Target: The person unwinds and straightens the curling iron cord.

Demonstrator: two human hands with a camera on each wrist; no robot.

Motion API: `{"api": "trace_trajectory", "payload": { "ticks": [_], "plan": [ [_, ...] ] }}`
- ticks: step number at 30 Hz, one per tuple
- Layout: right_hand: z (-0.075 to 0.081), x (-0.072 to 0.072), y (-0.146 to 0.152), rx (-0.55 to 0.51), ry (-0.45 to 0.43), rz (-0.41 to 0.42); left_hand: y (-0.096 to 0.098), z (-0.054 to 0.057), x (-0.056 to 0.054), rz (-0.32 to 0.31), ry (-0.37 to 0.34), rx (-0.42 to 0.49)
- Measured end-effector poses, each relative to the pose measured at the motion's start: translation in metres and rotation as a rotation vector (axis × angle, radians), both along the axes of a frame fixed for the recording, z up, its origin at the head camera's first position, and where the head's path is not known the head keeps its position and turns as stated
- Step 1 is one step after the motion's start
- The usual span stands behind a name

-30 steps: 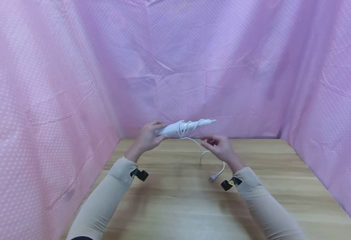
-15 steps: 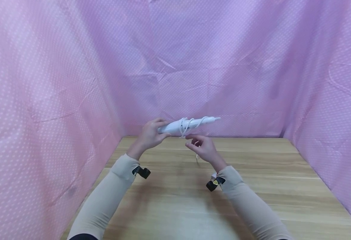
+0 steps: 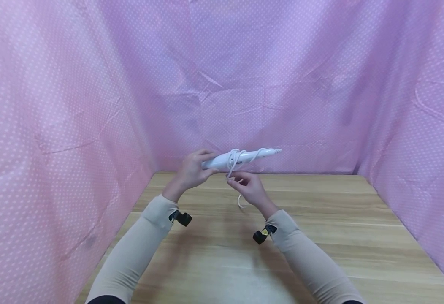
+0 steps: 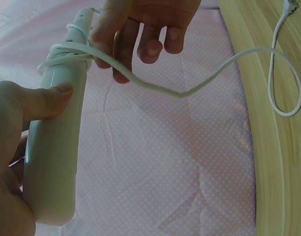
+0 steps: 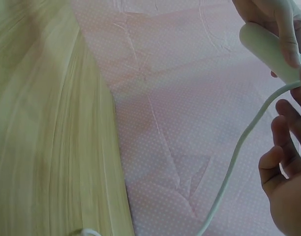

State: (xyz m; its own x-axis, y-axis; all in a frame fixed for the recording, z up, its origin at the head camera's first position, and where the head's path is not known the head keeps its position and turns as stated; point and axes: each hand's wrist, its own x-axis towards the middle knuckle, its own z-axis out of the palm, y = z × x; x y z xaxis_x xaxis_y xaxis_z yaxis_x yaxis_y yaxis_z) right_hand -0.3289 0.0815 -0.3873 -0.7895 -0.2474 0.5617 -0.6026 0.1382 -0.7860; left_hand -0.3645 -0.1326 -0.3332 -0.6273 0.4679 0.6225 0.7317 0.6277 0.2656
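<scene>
A long white corded appliance (image 3: 219,161), tapered like a hair iron, is held above the far part of the table. My left hand (image 3: 192,169) grips its thick end, with the thumb (image 4: 49,101) along the body. Loops of white power cord (image 4: 180,94) wind around its middle and narrower end. Just below these loops my right hand (image 3: 253,190) pinches the cord between thumb and forefinger; the other fingers (image 4: 150,49) are loosely bent. Past that hand the cord hangs down to the table. Its plug (image 4: 290,6) shows at the left wrist view's upper right.
A wood-grain table (image 3: 222,253) lies beneath both hands. Pink dotted cloth (image 3: 245,84) hangs behind it and along both sides, close beyond the appliance. Small black cameras sit on both wrists.
My right hand has moved left to the appliance, bringing the cord in close beneath its loops. The left hand keeps its grip and has shifted slightly right. The plug has passed out of the head view.
</scene>
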Motion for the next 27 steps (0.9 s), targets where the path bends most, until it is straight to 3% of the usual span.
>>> {"api": "trace_trajectory", "payload": {
  "ticks": [7, 13, 17, 21, 27],
  "plan": [
    [-0.030, -0.021, 0.017, -0.138, -0.007, -0.030, -0.003, -0.004, -0.003, -0.007, -0.009, 0.013],
    [-0.016, -0.015, 0.022, -0.156, -0.075, -0.084, -0.009, -0.007, -0.004, 0.022, -0.009, 0.027],
    [-0.018, -0.016, 0.013, -0.124, -0.103, -0.074, -0.007, -0.007, -0.001, 0.031, -0.006, 0.006],
    [-0.021, -0.018, 0.001, -0.165, -0.125, -0.083, -0.004, -0.006, 0.001, 0.035, 0.003, -0.005],
    [-0.017, -0.018, -0.016, -0.258, -0.100, -0.205, -0.002, -0.006, 0.002, 0.044, 0.027, -0.003]
  ]
}}
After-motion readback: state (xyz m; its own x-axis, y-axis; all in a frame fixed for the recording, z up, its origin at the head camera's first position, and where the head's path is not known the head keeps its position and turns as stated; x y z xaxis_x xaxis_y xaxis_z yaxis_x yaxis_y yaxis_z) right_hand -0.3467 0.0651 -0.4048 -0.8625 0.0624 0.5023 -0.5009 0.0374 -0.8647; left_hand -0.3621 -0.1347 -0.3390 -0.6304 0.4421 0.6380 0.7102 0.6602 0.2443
